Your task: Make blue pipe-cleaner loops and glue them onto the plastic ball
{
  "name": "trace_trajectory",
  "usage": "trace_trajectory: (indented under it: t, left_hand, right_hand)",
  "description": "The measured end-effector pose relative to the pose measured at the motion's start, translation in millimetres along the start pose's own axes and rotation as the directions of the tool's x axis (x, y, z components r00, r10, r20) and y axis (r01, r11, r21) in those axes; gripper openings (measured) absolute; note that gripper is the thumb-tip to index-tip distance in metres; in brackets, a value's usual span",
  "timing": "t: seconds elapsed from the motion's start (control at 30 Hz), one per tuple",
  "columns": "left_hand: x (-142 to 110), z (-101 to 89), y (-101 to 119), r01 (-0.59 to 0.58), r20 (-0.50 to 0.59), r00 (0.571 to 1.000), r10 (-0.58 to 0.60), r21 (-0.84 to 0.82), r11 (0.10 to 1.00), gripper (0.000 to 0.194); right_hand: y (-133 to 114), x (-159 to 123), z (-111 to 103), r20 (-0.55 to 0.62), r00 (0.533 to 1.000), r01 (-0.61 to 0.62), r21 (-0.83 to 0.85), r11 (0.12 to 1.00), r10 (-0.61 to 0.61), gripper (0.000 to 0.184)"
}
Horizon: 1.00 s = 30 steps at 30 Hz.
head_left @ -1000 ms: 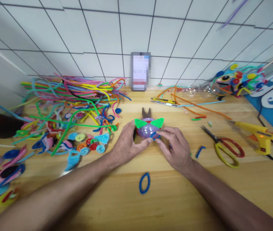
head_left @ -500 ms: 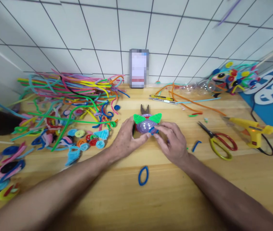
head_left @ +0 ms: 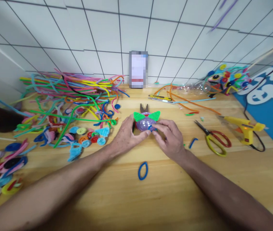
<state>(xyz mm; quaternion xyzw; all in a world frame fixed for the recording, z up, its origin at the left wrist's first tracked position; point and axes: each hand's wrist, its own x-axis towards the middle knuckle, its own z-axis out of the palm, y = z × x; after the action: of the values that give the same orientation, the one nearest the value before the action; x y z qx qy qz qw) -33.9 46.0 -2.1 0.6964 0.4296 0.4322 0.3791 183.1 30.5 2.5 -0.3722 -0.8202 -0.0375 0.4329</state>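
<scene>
At the table's middle, a clear plastic ball (head_left: 144, 125) with purple inside carries two green pipe-cleaner triangles (head_left: 154, 115) on top. My left hand (head_left: 128, 136) holds the ball's left side, its thumb along the near face. Pinched at the lower right of the ball is a small blue pipe-cleaner piece (head_left: 153, 128), with the fingertips of my right hand (head_left: 169, 136) closed on it; they partly cover it. Just behind the ball, dark plier jaws (head_left: 144, 107) show, their handles mostly hidden. Nearer to me lies a blue pipe-cleaner loop (head_left: 139, 172).
Pipe cleaners (head_left: 78, 84) and coiled shapes (head_left: 81, 131) crowd the left. On the right lie scissors (head_left: 207, 132), a blue scrap (head_left: 193, 143) and a yellow glue gun (head_left: 246, 126) with its cord. A phone (head_left: 138, 69) leans on the tiled wall, near a cutter (head_left: 160, 97).
The view has shifted slightly, so things on the right appear further left. Both hands keep their hold, with the blue piece still against the ball's lower right.
</scene>
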Motion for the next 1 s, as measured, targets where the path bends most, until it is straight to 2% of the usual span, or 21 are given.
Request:
trace_trajectory:
  t: [0.23,0.47,0.83,1.0]
  left_hand:
    - [0.1,0.1,-0.1,-0.006,-0.007,1.0,0.006,0.031,0.999,0.036]
    - [0.0,0.2,0.0,0.001,-0.007,1.0,-0.001,0.052,0.999,0.036]
    - [0.6,0.8,-0.7,-0.011,-0.014,1.0,0.013,0.08,0.997,0.036]
    - [0.9,1.2,-1.9,-0.023,-0.017,1.0,0.024,0.062,0.998,0.035]
  right_hand:
    - [-1.4,0.9,-0.3,0.0,1.0,0.01,-0.026,1.0,-0.01,0.033]
    - [-2.0,1.8,0.3,-0.021,0.997,0.069,-0.055,0.996,-0.07,0.034]
    - [-0.6,-1.7,0.3,0.003,0.999,0.036,-0.023,0.999,-0.036,0.043]
    - [-0.5,-0.8,-0.7,0.03,0.999,0.041,-0.05,0.998,-0.04,0.041]
